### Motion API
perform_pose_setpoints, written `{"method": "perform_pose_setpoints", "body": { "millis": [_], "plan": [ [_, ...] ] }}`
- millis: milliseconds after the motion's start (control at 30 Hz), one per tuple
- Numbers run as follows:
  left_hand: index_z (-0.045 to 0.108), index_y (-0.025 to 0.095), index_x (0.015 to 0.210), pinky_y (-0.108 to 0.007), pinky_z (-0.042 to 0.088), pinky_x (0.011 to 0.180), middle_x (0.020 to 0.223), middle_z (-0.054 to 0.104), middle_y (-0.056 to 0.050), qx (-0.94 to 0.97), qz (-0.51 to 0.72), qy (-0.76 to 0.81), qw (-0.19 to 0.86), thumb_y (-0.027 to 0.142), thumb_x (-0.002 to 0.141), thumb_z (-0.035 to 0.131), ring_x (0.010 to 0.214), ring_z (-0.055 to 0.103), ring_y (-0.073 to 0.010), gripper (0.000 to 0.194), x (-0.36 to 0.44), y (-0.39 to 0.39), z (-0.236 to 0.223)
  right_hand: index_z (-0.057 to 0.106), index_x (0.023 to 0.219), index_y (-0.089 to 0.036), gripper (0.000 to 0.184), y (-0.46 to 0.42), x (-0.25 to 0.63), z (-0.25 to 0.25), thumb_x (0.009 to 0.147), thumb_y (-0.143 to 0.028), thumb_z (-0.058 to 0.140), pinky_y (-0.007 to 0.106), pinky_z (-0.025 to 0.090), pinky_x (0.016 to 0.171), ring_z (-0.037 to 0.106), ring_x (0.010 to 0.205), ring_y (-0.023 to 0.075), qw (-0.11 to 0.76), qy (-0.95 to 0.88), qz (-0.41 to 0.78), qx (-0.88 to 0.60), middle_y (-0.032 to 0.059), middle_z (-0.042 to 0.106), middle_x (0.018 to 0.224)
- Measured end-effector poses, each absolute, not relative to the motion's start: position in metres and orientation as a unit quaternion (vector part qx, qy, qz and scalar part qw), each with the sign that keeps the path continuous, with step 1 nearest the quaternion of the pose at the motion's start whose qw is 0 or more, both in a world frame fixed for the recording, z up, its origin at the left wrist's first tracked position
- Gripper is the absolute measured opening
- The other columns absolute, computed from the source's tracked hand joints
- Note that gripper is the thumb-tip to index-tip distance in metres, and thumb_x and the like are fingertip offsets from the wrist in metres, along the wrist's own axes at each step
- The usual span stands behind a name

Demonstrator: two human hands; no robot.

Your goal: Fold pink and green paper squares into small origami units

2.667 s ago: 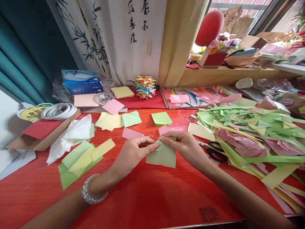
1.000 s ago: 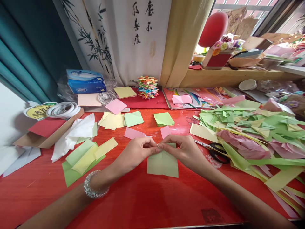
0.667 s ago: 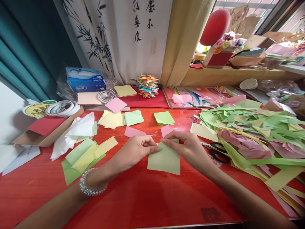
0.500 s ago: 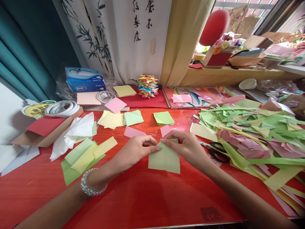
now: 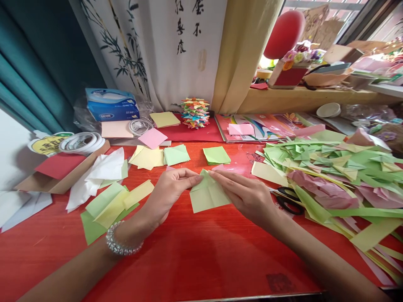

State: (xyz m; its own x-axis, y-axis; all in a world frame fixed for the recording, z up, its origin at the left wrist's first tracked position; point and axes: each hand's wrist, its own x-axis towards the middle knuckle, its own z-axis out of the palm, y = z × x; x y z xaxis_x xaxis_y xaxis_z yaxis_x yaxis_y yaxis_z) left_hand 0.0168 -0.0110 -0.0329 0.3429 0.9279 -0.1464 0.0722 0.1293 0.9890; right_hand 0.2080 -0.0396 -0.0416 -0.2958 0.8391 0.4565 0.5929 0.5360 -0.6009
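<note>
A pale green square of paper [image 5: 206, 196] lies between my hands above the red table, its far corners folded in towards a point and faint creases across it. My left hand [image 5: 176, 188] pinches the paper near that point with thumb and forefinger. The fingers of my right hand [image 5: 244, 191] are stretched out and pressed along the folded right edge; its thumb is mostly hidden beneath. Just beyond the hands sit a light green stack of paper squares [image 5: 176, 155] and a brighter green stack [image 5: 217, 155].
Black-handled scissors [image 5: 288, 199] lie right of my right hand, beside a heap of green folded pieces [image 5: 327, 161]. Paper strips [image 5: 124, 201] lie at left, near crumpled tissue [image 5: 108, 165]. A multicoloured folded-paper tower [image 5: 195, 113] stands at the back on the red table [image 5: 195, 260].
The paper has shifted slightly away and left, turning a little, and its right far corner is now folded. My right hand has gone from pinching to lying stretched along the paper's edge.
</note>
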Motion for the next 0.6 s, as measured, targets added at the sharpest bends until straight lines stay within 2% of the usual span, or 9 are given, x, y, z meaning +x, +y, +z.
{"method": "perform_pose_setpoints", "body": {
  "millis": [67,133,200,333,433,500,600],
  "plan": [
    [0.064,0.016,0.079,-0.028,0.042,0.074,0.078,0.064,-0.003,0.56,0.353,0.449,0.601,0.034,0.078,0.062,0.076,0.056,-0.0153,0.019,0.017,-0.011,-0.032,0.066,0.109,-0.024,0.028,-0.04,0.207,-0.039,0.085,-0.022,0.051,0.031,0.048,0.09,0.061,0.104,0.0185,0.4,-0.786,0.187,-0.432,0.0016,0.064,0.115],
    [0.064,0.016,0.079,-0.028,0.042,0.075,0.08,0.066,-0.004,0.568,0.342,0.452,0.596,0.035,0.078,0.062,0.079,0.057,-0.0163,0.02,0.017,-0.011,-0.029,0.069,0.101,-0.023,0.022,-0.04,0.205,-0.035,0.084,-0.026,0.055,0.032,0.047,0.09,0.061,0.102,0.0186,0.424,-0.742,0.264,-0.447,0.0023,0.067,0.108],
    [0.064,0.016,0.077,-0.029,0.043,0.075,0.08,0.066,-0.004,0.583,0.33,0.462,0.581,0.037,0.078,0.062,0.08,0.058,-0.0174,0.021,0.017,-0.011,-0.027,0.07,0.09,-0.024,0.017,-0.039,0.203,-0.033,0.083,-0.031,0.057,0.032,0.049,0.085,0.062,0.098,0.0189,0.435,-0.675,0.372,-0.466,0.0021,0.069,0.102],
    [0.066,0.018,0.077,-0.029,0.043,0.073,0.081,0.067,-0.003,0.608,0.314,0.476,0.553,0.04,0.077,0.062,0.08,0.058,-0.0186,0.022,0.018,-0.012,-0.027,0.067,0.071,-0.019,0.023,-0.036,0.203,-0.032,0.08,-0.039,0.059,0.029,0.05,0.077,0.063,0.091,0.0187,0.429,-0.567,0.526,-0.467,0.0041,0.07,0.091],
    [0.066,0.018,0.079,-0.028,0.043,0.07,0.081,0.066,-0.002,0.614,0.307,0.47,0.555,0.041,0.077,0.061,0.078,0.058,-0.0179,0.024,0.018,-0.012,-0.028,0.065,0.086,-0.02,0.017,-0.033,0.203,-0.033,0.077,-0.034,0.065,0.027,0.05,0.074,0.064,0.084,0.0155,0.433,-0.521,0.583,-0.448,0.0028,0.069,0.088],
    [0.065,0.017,0.078,-0.027,0.043,0.069,0.08,0.066,-0.002,0.616,0.3,0.468,0.558,0.042,0.077,0.061,0.077,0.057,-0.0172,0.025,0.018,-0.012,-0.028,0.063,0.096,-0.02,0.023,-0.033,0.204,-0.032,0.076,-0.032,0.066,0.026,0.051,0.072,0.065,0.08,0.0141,0.423,-0.491,0.621,-0.441,0.0026,0.069,0.088],
    [0.064,0.017,0.078,-0.027,0.042,0.07,0.08,0.066,-0.002,0.626,0.299,0.476,0.54,0.043,0.077,0.06,0.077,0.057,-0.0173,0.026,0.018,-0.013,-0.027,0.066,0.096,-0.017,0.029,-0.033,0.204,-0.03,0.082,-0.041,0.057,0.026,0.051,0.071,0.066,0.078,0.0146,0.384,-0.477,0.668,-0.422,0.0058,0.07,0.088]
  ]
}}
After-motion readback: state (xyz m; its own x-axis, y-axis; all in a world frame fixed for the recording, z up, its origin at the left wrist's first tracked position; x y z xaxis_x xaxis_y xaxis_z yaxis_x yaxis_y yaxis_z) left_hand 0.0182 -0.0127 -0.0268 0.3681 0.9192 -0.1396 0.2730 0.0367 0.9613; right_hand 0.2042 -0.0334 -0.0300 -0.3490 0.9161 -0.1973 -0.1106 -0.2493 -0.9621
